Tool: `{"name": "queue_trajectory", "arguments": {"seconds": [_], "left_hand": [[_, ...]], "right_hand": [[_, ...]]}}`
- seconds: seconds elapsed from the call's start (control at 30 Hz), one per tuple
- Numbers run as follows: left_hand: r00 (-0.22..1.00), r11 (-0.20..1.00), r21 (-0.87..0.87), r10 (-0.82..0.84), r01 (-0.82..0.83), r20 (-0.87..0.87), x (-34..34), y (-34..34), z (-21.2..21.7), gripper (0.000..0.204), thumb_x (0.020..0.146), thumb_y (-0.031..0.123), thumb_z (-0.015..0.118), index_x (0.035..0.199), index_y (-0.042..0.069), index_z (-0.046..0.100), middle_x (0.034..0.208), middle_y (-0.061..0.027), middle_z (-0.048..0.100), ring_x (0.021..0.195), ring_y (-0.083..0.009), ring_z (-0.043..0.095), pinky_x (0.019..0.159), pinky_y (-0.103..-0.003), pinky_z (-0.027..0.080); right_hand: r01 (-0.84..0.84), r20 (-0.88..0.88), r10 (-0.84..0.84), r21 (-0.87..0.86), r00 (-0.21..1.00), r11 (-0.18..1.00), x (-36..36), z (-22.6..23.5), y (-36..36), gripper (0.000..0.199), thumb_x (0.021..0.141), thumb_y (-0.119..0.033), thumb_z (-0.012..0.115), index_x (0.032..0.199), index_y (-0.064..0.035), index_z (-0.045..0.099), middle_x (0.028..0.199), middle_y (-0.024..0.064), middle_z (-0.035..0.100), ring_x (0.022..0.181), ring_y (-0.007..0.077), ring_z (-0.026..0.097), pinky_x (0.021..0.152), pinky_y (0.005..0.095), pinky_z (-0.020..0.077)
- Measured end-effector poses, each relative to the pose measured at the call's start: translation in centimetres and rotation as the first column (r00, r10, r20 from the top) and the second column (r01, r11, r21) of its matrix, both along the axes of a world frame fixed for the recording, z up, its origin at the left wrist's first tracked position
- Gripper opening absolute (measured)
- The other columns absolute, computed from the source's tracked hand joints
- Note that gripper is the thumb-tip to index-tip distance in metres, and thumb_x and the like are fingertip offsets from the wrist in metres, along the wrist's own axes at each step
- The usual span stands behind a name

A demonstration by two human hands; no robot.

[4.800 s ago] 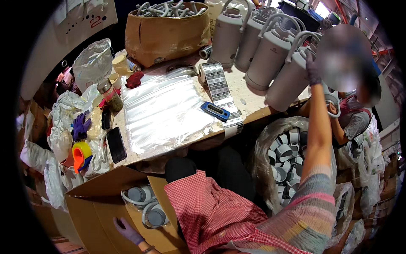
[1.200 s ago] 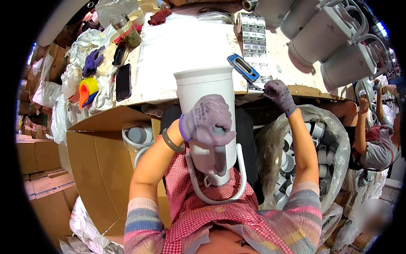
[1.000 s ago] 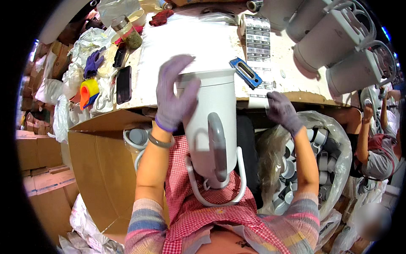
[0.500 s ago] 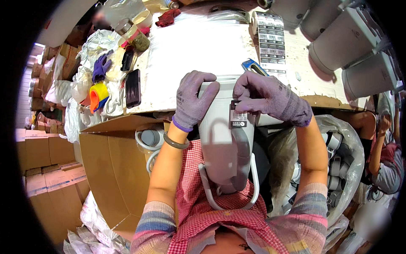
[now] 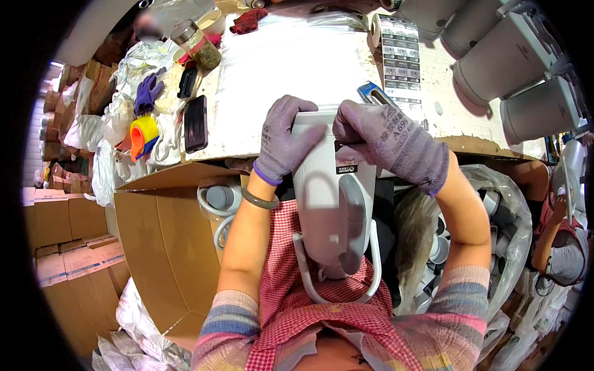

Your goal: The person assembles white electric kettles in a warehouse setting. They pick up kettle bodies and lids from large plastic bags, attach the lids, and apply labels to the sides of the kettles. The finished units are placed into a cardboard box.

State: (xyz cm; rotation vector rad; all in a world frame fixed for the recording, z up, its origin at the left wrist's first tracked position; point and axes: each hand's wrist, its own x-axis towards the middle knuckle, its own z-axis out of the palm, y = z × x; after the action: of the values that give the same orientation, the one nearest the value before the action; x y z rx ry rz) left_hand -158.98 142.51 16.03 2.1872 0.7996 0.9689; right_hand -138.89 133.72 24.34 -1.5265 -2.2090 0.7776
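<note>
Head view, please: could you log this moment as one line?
left hand: grips tall white plastic jug | right hand: fingers pressing small dark label onto jug | jug: over lap, at table edge

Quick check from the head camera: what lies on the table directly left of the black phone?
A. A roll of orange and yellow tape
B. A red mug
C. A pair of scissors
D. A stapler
A: a roll of orange and yellow tape lies just left of the black phone, near the edge of the table.

Blurred patch (image 5: pixel 148 26) at upper left, grey jugs (image 5: pixel 507 59) cut off (upper right edge)
</note>
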Motion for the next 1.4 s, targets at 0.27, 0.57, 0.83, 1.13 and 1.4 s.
{"name": "queue_trajectory", "arguments": {"seconds": [0.27, 0.57, 0.83, 1.13, 1.4], "left_hand": [[0.993, 0.989, -0.094, -0.114, 0.11, -0.04, -1.9, -0.4, 1.3, 0.068, 0.059, 0.041, 0.088, 0.105, 0.002, 0.057, 0.1, -0.0105, 0.057, 0.096, -0.0272, 0.057, 0.089, -0.038, 0.047], [0.995, 1.0, -0.008, -0.022, 0.022, -0.101, -6.0, 6.2, -5.1, 0.024, 0.074, 0.016, 0.081, 0.093, 0.008, 0.069, 0.095, -0.0064, 0.064, 0.093, -0.0205, 0.062, 0.088, -0.035, 0.051], [0.882, 0.989, -0.02, 0.121, -0.146, -0.455, -5.2, 6.2, -9.4, 0.039, 0.082, 0.047, 0.071, 0.079, 0.008, 0.07, 0.089, -0.009, 0.06, 0.091, -0.0266, 0.059, 0.083, -0.038, 0.047], [0.943, 0.98, -0.132, 0.101, -0.149, -0.318, -6.5, 7.2, -8.4, 0.039, 0.088, 0.043, 0.067, 0.091, 0.005, 0.064, 0.086, -0.0111, 0.06, 0.089, -0.0306, 0.06, 0.079, -0.038, 0.05], [0.801, 0.44, -0.721, 0.008, 0.535, 0.599, -5.9, 6.9, 0.0, 0.046, 0.104, 0.031, 0.045, 0.114, -0.01, 0.062, 0.109, -0.0167, 0.069, 0.094, -0.026, 0.069, 0.087, -0.037, 0.056]], "right_hand": [[0.213, -0.179, -0.158, 0.348, 0.971, 0.913, 5.7, -2.0, 2.8, 0.039, 0.086, -0.027, 0.072, 0.117, -0.0072, 0.059, 0.098, 0.0085, 0.065, 0.097, 0.0185, 0.064, 0.089, 0.0351, 0.0518], [0.547, -0.666, -0.318, 0.163, 0.675, 0.821, 6.2, -8.3, -5.3, 0.043, 0.097, -0.03, 0.042, 0.096, 0.0035, 0.07, 0.099, 0.0169, 0.072, 0.094, 0.0244, 0.068, 0.088, 0.0359, 0.0524], [0.66, -0.588, -0.449, 0.202, 0.673, 0.724, 7.9, -8.3, -8.5, 0.063, 0.101, -0.044, 0.03, 0.094, 0.0082, 0.064, 0.097, 0.0214, 0.07, 0.095, 0.0296, 0.067, 0.092, 0.0394, 0.0492], [0.642, -0.548, -0.436, 0.265, 0.714, 0.719, 6.7, -7.6, -7.9, 0.051, 0.098, -0.035, 0.037, 0.092, 0.0068, 0.066, 0.094, 0.018, 0.071, 0.093, 0.0265, 0.067, 0.09, 0.0364, 0.0501], [0.5, -0.391, -0.437, 0.073, 0.81, 0.863, -1.8, -3.0, 1.3, 0.029, 0.089, -0.026, 0.068, 0.105, -0.0012, 0.068, 0.094, 0.0142, 0.069, 0.09, 0.0207, 0.066, 0.083, 0.033, 0.0515]]}}
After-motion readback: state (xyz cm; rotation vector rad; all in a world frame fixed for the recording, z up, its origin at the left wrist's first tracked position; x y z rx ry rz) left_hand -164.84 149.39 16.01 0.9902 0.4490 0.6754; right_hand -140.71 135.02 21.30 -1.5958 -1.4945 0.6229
